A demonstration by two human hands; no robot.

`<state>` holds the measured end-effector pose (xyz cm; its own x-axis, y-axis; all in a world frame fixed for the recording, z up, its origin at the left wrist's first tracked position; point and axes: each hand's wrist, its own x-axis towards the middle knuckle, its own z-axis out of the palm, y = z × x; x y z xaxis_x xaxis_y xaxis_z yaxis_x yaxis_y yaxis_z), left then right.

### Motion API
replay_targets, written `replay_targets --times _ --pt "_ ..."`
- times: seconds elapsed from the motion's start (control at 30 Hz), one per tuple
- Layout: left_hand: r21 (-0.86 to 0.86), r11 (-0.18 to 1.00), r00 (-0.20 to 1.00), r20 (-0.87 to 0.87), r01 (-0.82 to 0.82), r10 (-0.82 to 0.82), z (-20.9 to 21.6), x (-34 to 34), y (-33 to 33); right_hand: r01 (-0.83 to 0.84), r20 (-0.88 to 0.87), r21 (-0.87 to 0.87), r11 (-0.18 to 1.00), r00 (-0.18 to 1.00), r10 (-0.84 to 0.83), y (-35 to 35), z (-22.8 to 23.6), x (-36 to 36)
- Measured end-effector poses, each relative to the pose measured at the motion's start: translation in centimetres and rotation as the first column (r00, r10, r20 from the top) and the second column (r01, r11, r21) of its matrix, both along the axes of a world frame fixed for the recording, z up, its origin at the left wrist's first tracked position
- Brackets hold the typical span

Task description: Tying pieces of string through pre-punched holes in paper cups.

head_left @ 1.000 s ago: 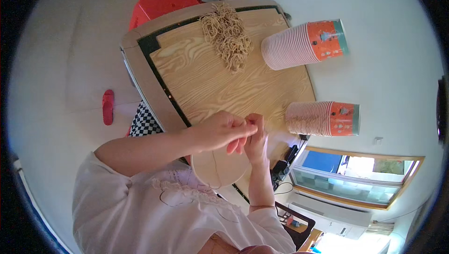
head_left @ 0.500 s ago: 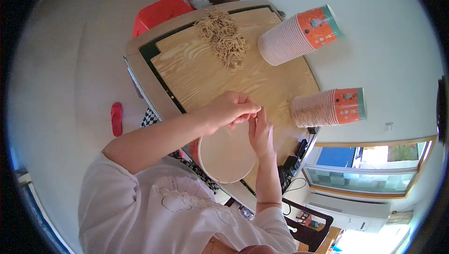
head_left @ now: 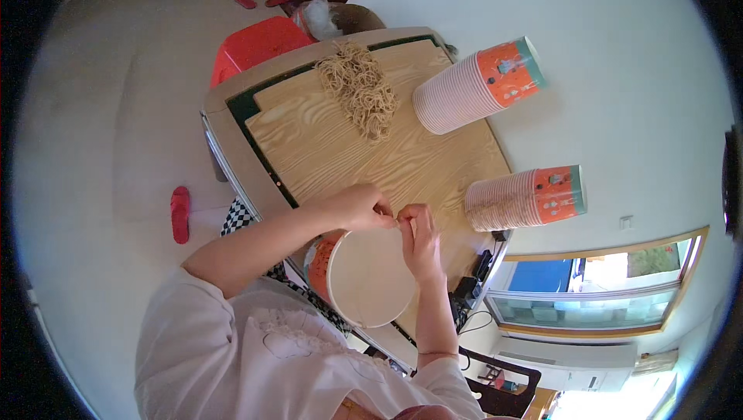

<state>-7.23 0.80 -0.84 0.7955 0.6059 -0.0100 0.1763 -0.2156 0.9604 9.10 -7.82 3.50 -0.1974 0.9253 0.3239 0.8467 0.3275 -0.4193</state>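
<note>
My left hand and my right hand meet over the far rim of a large paper bucket. Both are closed in a pinch, fingertips nearly touching. Whatever thin thing lies between them is too small to make out. The bucket's pale inside faces me, and orange print shows on its left side. On the wooden board, beyond my hands, lies a tangled pile of thin tan cords.
Two stacks of nested paper buckets, a far one and a nearer one, stand on the right by the wall. Black adapters and cables lie at the table's right edge. A red stool is beyond the table's far left corner.
My hands have come down toward me, close to the bucket's rim, and my fingertips have drawn slightly apart. More of the bucket's orange side shows. The whole view has shifted a little.
</note>
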Motion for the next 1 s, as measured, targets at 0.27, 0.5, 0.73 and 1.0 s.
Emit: replay_targets --times 0.27,0.5,0.73,1.0 --pt "-0.239 0.964 0.979 0.142 -0.112 0.149 0.4 -0.1 -2.0 0.033 -0.058 -0.014 0.999 0.998 -0.033 0.3 0.8 -0.7" --pt "-0.26 0.945 0.931 0.251 -0.198 0.265 -0.4 -0.1 -2.6 0.154 -0.312 -0.376 0.914 0.907 -0.281 0.2 1.5 -1.0" --pt "-0.282 0.94 0.939 0.226 -0.192 0.26 0.2 -0.7 -2.3 0.198 -0.14 -0.295 0.935 0.959 -0.247 0.9 1.3 -1.1" --pt "-0.262 0.961 0.872 0.486 0.09 0.051 -0.6 -3.1 0.7 0.187 -0.323 -0.289 0.939 0.904 -0.28 0.6 0.0 -0.8"
